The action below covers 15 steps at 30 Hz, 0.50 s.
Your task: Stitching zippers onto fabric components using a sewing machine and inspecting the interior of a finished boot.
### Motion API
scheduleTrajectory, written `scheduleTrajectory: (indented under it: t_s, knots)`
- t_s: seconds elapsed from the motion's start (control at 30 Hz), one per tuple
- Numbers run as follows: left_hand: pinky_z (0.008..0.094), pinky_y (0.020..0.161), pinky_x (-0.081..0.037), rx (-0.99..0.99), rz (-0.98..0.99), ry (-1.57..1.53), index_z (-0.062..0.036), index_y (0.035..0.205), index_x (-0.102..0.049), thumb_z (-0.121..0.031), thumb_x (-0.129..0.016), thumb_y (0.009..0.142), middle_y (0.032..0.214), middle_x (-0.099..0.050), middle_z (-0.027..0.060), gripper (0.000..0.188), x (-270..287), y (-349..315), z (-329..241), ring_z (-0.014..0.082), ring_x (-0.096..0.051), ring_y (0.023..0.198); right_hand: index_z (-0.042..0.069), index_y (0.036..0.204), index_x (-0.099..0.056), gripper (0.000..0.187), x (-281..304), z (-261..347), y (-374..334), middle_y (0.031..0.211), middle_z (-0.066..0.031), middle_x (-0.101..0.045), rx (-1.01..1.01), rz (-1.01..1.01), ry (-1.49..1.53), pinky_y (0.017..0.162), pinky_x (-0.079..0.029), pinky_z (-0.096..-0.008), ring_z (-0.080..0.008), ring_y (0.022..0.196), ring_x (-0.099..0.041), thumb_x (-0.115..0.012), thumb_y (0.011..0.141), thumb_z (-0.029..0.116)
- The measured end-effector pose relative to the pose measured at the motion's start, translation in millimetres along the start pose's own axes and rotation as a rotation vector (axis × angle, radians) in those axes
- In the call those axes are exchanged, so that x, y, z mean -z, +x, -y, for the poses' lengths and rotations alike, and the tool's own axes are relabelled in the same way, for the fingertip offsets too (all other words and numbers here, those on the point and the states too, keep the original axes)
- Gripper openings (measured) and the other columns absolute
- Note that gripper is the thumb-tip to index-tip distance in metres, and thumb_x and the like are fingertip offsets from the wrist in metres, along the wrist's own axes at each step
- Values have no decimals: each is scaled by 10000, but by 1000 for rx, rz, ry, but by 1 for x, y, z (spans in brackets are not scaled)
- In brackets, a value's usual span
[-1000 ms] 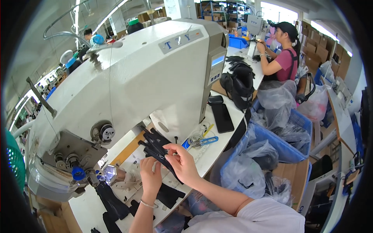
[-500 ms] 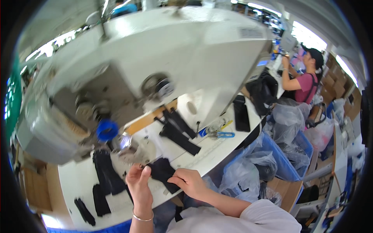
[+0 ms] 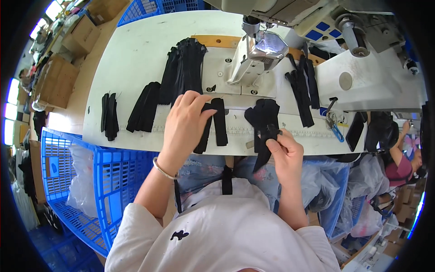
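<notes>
My left hand (image 3: pixel 186 124) is pinched at the top end of a black fabric strip (image 3: pixel 202 138), near the table's front edge. Just right of it another black strip (image 3: pixel 219 122) lies on the white table. Farther right, my right hand (image 3: pixel 286 156) grips a small bunch of black fabric pieces (image 3: pixel 265 113) between thumb and fingers; its lower end hangs over the edge. Beyond both hands stands the sewing machine's arm bed (image 3: pixel 249 61), under the needle area (image 3: pixel 269 45). My fingers partly hide the held pieces.
Black strips lie in piles (image 3: pixel 183 68) left of the machine and more (image 3: pixel 301 90) on its right. Blue-handled snips (image 3: pixel 335 129) and a phone (image 3: pixel 355 131) rest at the right. Blue crates (image 3: pixel 97 190) flank me. A co-worker (image 3: pixel 398 163) is at far right.
My view has swung down and to the right, so the table shows more fully. My hands, earlier close together on one black piece, are now apart.
</notes>
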<state>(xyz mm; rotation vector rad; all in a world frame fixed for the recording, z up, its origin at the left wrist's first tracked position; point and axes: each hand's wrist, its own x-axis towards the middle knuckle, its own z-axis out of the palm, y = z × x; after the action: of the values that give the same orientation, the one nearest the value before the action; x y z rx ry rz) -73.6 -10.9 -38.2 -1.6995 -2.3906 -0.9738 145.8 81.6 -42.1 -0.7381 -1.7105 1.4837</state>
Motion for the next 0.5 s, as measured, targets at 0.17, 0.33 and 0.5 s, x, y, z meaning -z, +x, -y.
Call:
scheduleTrajectory:
  t_s: [0.17, 0.33, 0.5]
  knots:
    - [360, 785, -466, 51, 59, -19, -16, 1007, -639, -72, -684, 767, 940, -563, 95, 251, -11, -9, 9, 278, -565, 897, -20, 825, -545, 125, -16, 1, -4, 746, 47, -441, -166, 51, 144, 534, -305, -182, -24, 631, -381, -666, 849, -5]
    - [317, 734, -489, -47, -140, -8, -3, 866, -675, -32, -697, 749, 892, -610, 80, 123, -17, -10, 4, 226, -600, 840, 8, 792, -524, 163, -22, -2, -6, 701, 44, -409, -190, 86, 17, 521, -288, -192, -24, 606, -353, -673, 850, 38]
    - [241, 642, -496, 331, -1, -929, -9, 894, -669, 55, -651, 798, 838, -669, 47, 116, 8, -9, -39, 99, -616, 731, -15, 868, -592, 100, -29, 14, -2, 986, -76, -623, -65, 113, 119, 685, -481, -202, -59, 736, -560, -677, 817, -2]
